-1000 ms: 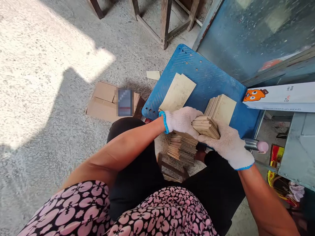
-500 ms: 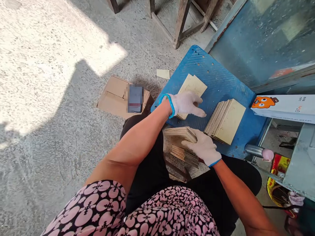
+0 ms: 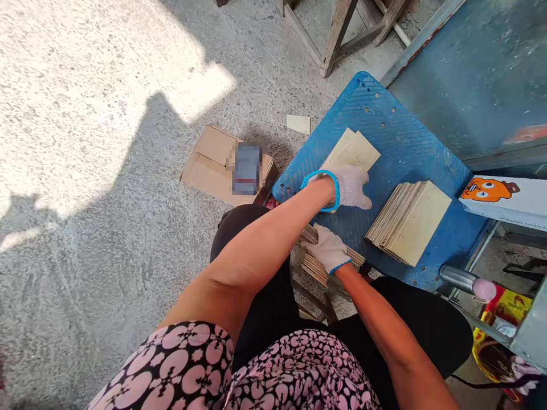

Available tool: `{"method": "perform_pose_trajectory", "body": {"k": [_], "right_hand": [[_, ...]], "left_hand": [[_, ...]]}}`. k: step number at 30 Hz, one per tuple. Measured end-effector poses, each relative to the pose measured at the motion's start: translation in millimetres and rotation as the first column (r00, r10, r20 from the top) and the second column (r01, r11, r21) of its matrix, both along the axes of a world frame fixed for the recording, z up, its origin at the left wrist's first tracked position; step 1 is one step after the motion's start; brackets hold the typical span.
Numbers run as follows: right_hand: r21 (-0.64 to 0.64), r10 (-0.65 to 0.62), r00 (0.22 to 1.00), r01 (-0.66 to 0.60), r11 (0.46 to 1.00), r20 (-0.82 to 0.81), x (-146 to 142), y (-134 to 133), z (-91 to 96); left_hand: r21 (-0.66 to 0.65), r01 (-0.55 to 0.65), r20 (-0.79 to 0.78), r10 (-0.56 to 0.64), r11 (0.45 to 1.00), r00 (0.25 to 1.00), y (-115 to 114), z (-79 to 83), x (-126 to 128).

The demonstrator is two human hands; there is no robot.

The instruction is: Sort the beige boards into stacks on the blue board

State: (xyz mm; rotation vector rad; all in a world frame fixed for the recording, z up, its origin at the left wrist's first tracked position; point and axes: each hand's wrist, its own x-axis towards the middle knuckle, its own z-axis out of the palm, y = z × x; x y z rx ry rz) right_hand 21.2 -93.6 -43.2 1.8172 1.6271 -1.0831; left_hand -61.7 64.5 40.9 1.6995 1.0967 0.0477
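- Where the concrete floor (image 3: 106, 228) meets your left knee, a flattened cardboard box (image 3: 209, 162) lies shut; you cannot see what is inside, and a blurred flat item (image 3: 248, 168) rests on top of it.
- Just beyond it, one loose pale slip (image 3: 298, 123) lies alone on the floor.
- Between your knees stands a low stack of thin wooden plates (image 3: 314, 270). Your right hand (image 3: 328, 250) rests on it, fingers (image 3: 316, 236) curled over its far edge; whether they pinch any plate cannot be told.
- Your left hand (image 3: 350, 185) lies palm down with its fingers spread and loose, on two overlapping pale sheets (image 3: 359, 151) on the blue counter (image 3: 397, 131).
- To the right of those, apart from both hands, a fanned stack of plates (image 3: 410, 219) leans on the same counter.
- At the far right, a long white carton (image 3: 508, 199) with an orange cartoon figure is closed.
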Motion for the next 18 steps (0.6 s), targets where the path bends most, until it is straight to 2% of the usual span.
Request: {"method": "perform_pose_trajectory", "body": {"k": [2, 3, 7, 10, 18], "right_hand": [[0.002, 0.008, 1.0, -0.008, 1.0, -0.016, 0.7, -0.5, -5.5], [0.001, 0.01, 1.0, -0.01, 1.0, -0.026, 1.3, -0.6, -8.2], [-0.005, 0.015, 0.998, -0.015, 1.0, -0.057, 2.9, -1.2, -19.3], [-0.012, 0.014, 0.998, -0.015, 1.0, -0.059, 3.5, -2.3, -27.3], [-0.022, -0.01, 0.999, 0.009, 1.0, -0.039, 8.8, 5.4, -35.5]], "left_hand": [[0.04, 0.137, -0.081, -0.133, 0.99, 0.988, -0.4, 5.6, 0.0], [0.049, 0.169, -0.108, -0.163, 0.984, 0.981, -0.4, 8.3, -0.2], [0.05, 0.172, -0.085, -0.167, 0.984, 0.982, -0.1, 11.5, 0.1], [0.055, 0.175, -0.041, -0.172, 0.983, 0.984, 0.3, 6.5, 2.5], [0.072, 0.224, -0.082, -0.218, 0.972, 0.972, 1.6, -2.0, 7.4]]}}
